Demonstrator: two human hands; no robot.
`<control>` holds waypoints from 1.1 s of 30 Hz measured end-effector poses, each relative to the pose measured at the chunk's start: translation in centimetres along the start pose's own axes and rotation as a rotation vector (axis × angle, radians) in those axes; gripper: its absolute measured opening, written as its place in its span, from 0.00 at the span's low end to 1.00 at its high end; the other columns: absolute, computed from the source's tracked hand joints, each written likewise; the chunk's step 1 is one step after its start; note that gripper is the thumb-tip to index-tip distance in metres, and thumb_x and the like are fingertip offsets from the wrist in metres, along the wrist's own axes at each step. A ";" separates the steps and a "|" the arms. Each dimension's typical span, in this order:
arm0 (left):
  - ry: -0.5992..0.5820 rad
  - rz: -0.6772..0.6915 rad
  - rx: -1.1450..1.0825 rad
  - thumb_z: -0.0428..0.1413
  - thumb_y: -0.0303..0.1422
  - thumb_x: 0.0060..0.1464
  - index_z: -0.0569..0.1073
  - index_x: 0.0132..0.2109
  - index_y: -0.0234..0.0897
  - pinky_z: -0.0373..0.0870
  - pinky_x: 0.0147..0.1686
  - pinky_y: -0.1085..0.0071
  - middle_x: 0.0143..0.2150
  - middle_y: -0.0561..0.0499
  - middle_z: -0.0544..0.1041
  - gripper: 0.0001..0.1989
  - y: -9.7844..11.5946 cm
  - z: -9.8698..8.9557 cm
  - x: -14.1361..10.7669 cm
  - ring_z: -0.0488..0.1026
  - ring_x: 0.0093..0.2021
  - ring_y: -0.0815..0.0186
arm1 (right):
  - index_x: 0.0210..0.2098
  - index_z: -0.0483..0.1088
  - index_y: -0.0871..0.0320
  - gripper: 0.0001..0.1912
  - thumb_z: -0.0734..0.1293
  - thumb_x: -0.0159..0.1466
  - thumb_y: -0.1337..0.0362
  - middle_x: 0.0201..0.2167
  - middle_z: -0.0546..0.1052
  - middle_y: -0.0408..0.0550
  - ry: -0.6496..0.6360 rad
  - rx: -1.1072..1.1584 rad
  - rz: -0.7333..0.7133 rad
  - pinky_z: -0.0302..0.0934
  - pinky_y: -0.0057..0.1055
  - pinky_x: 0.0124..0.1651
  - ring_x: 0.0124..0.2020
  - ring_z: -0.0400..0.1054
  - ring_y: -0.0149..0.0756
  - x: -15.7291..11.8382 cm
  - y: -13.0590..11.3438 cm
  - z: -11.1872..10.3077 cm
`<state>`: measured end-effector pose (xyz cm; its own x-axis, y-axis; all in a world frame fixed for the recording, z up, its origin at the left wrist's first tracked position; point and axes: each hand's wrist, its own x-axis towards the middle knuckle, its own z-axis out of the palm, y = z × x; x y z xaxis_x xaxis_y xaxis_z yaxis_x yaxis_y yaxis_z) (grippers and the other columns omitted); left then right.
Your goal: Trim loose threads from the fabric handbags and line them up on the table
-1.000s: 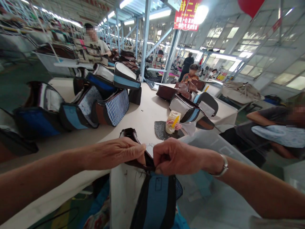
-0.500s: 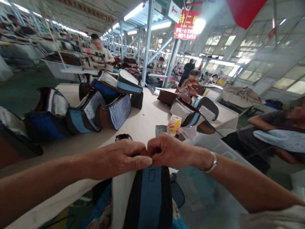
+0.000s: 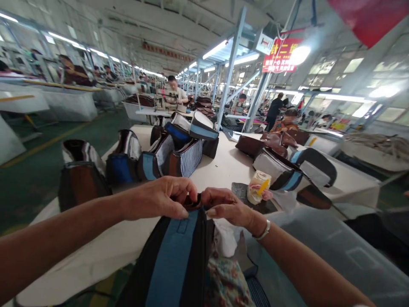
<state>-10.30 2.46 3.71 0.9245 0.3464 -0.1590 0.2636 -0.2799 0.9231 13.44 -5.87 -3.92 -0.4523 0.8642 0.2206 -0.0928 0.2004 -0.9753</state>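
A black and blue fabric bag (image 3: 172, 256) stands upright on my lap, its blue stripe facing me and a small stitched rectangle near the top. My left hand (image 3: 162, 198) and my right hand (image 3: 223, 207) both grip its top edge, close together. A dark brown trim (image 3: 192, 202) shows between my fingers. White lining or cloth (image 3: 225, 238) sticks out beside the bag, above a floral cloth on my lap (image 3: 225, 277). The bag's far side is hidden.
A long white worktable (image 3: 223, 166) holds a row of similar bags (image 3: 153, 157), brown leather pieces (image 3: 249, 146), and a wrapped roll with yellow on a dark mat (image 3: 258, 187). A translucent plastic bin lid (image 3: 319, 243) lies to my right. A co-worker sits at a sewing machine (image 3: 172, 91) beyond.
The view has tilted up and widened. My hands have parted slightly and now hold the bag's top edge more loosely, with the brown trim showing between them.
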 end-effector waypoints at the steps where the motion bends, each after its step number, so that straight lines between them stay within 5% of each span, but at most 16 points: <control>1: -0.017 0.003 -0.014 0.65 0.36 0.50 0.74 0.48 0.35 0.53 0.27 0.74 0.28 0.60 0.63 0.19 -0.1 -0.1 -0.1 0.58 0.28 0.71 | 0.38 0.70 0.62 0.18 0.76 0.61 0.55 0.30 0.66 0.41 -0.018 -0.002 0.018 0.53 0.26 0.34 0.30 0.58 0.28 -0.1 -0.1 0.3; 6: -0.145 -0.073 0.051 0.62 0.36 0.53 0.80 0.42 0.33 0.57 0.31 0.72 0.32 0.54 0.70 0.12 0.4 -0.2 -0.3 0.63 0.31 0.68 | 0.34 0.65 0.59 0.15 0.70 0.67 0.55 0.28 0.62 0.39 0.004 -0.144 -0.045 0.50 0.26 0.32 0.29 0.53 0.28 -1.1 -1.5 1.9; 14: -0.091 0.019 0.114 0.64 0.45 0.56 0.78 0.37 0.35 0.62 0.37 0.70 0.36 0.53 0.71 0.16 1.2 1.0 0.4 0.66 0.36 0.65 | 0.34 0.62 0.57 0.09 0.61 0.73 0.65 0.29 0.63 0.41 0.077 -0.599 -0.223 0.52 0.28 0.36 0.31 0.56 0.29 -2.1 -4.4 3.1; 21: -0.187 -0.020 -0.020 0.65 0.48 0.55 0.76 0.37 0.34 0.59 0.34 0.71 0.35 0.51 0.69 0.19 -0.8 1.1 2.1 0.64 0.37 0.64 | 0.36 0.65 0.58 0.10 0.61 0.75 0.62 0.30 0.64 0.41 0.127 -0.434 -0.109 0.53 0.27 0.36 0.31 0.55 0.29 -3.1 -2.4 2.5; 33: -0.146 -0.086 -0.003 0.62 0.41 0.53 0.74 0.36 0.35 0.56 0.30 0.72 0.32 0.54 0.68 0.13 -0.8 2.2 3.4 0.61 0.32 0.67 | 0.37 0.68 0.60 0.22 0.66 0.69 0.45 0.30 0.65 0.42 0.258 -0.212 0.084 0.52 0.27 0.33 0.31 0.55 0.29 -3.9 -1.6 2.4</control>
<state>-6.78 1.90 1.65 0.9287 0.2355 -0.2865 0.3430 -0.2519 0.9049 13.24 -10.67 -3.27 -0.2083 0.9646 0.1617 0.1338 0.1919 -0.9723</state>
